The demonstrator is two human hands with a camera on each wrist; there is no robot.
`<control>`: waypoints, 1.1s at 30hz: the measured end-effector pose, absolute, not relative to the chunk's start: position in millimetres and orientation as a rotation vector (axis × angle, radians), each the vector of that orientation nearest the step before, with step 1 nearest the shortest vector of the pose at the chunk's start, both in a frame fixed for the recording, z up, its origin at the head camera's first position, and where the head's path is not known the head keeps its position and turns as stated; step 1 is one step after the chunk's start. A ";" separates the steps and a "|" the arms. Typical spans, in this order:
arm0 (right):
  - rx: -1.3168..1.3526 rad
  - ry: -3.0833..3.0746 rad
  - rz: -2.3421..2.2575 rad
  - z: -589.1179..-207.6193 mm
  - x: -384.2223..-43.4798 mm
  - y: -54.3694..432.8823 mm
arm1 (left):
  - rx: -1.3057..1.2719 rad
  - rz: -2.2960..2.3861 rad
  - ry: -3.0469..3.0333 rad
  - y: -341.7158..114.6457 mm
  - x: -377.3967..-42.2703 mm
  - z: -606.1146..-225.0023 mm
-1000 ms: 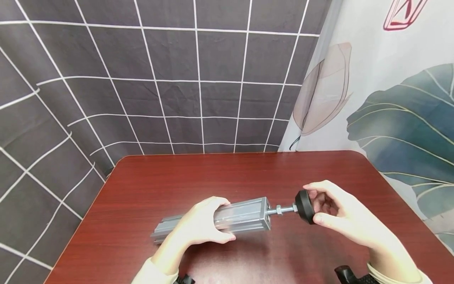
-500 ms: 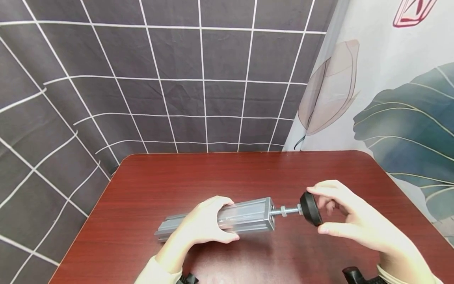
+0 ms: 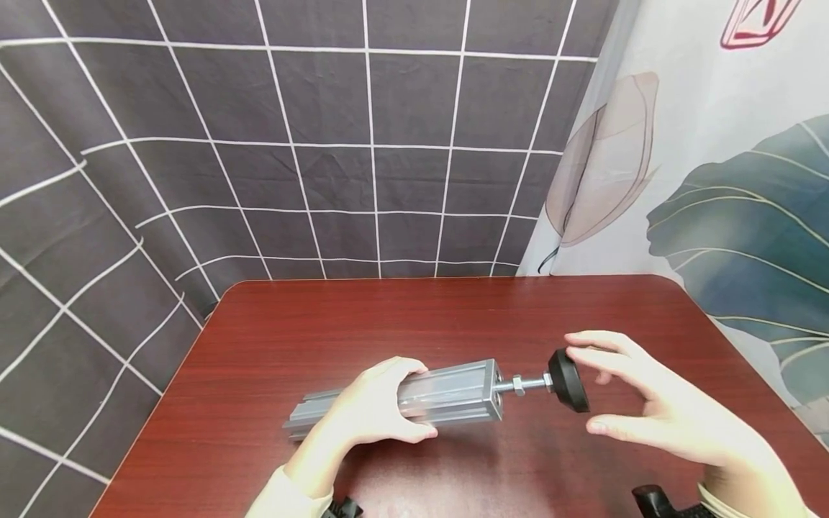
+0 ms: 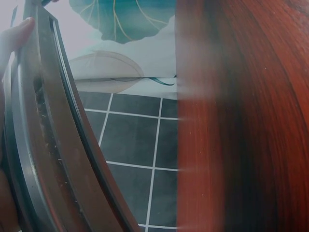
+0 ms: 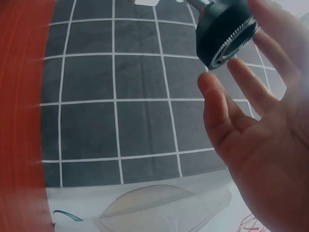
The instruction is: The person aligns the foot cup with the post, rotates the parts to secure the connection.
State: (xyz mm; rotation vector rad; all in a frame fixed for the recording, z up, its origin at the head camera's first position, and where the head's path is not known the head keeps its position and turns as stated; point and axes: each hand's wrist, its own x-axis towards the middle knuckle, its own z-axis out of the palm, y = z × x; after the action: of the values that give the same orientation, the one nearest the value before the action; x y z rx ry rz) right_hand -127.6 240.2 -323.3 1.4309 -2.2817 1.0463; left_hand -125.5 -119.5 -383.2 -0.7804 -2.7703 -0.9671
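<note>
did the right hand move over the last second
Yes, slightly: against the table, the right hand has shifted to the person's right, its thumb drawing away from the black foot.

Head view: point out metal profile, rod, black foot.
Metal profile (image 3: 447, 388): head view, on a bare stretch of its body.
Rod (image 3: 534, 384): head view, on its bare shaft.
Black foot (image 3: 568, 381): head view, middle of its dark body.
</note>
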 end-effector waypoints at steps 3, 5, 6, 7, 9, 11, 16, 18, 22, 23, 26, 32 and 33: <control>1.420 -2.280 1.069 -324.8 -127.9 238.2 | -0.784 -0.963 -2.774 -118.9 -125.7 -383.5; 1.394 -2.301 1.114 -324.4 -128.8 235.8 | -0.784 -0.964 -2.773 -119.2 -125.7 -383.3; 1.369 -2.322 1.162 -324.0 -128.5 234.1 | -0.786 -0.962 -2.772 -119.3 -125.9 -383.6; 1.334 -2.344 1.199 -324.3 -128.3 232.6 | -0.788 -0.965 -2.771 -119.4 -126.0 -383.8; 1.258 -2.395 1.239 -323.6 -127.3 229.5 | -0.790 -0.969 -2.768 -119.6 -126.3 -384.0; 1.217 -2.426 1.272 -322.6 -127.0 228.1 | -0.791 -0.967 -2.771 -119.7 -126.1 -384.0; 1.293 -2.380 1.190 -319.3 -128.1 236.5 | -0.798 -0.966 -2.775 -119.6 -125.8 -383.2; 1.357 -2.328 1.131 -318.5 -127.6 240.2 | -0.800 -0.969 -2.771 -119.7 -125.8 -382.8; 1.473 -2.219 1.091 -320.3 -127.7 241.8 | -0.802 -0.971 -2.767 -119.6 -126.3 -383.0; 1.488 -2.207 1.108 -321.0 -128.2 241.2 | -0.802 -0.970 -2.768 -119.6 -126.4 -383.2; 1.480 -2.193 1.153 -322.3 -130.1 238.3 | -0.801 -0.965 -2.772 -120.0 -126.3 -383.7; 1.280 -2.314 1.154 -321.7 -129.0 232.2 | -0.796 -0.970 -2.781 -119.7 -125.3 -383.9; 1.246 -2.342 1.156 -321.6 -128.6 231.3 | -0.796 -0.968 -2.782 -119.5 -125.4 -384.0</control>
State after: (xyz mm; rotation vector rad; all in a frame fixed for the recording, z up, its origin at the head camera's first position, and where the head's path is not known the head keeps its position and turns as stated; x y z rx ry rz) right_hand -128.6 231.3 -321.6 1.2458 -2.3417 1.1557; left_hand -125.4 -119.5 -384.0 -0.7962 -2.7819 -0.9680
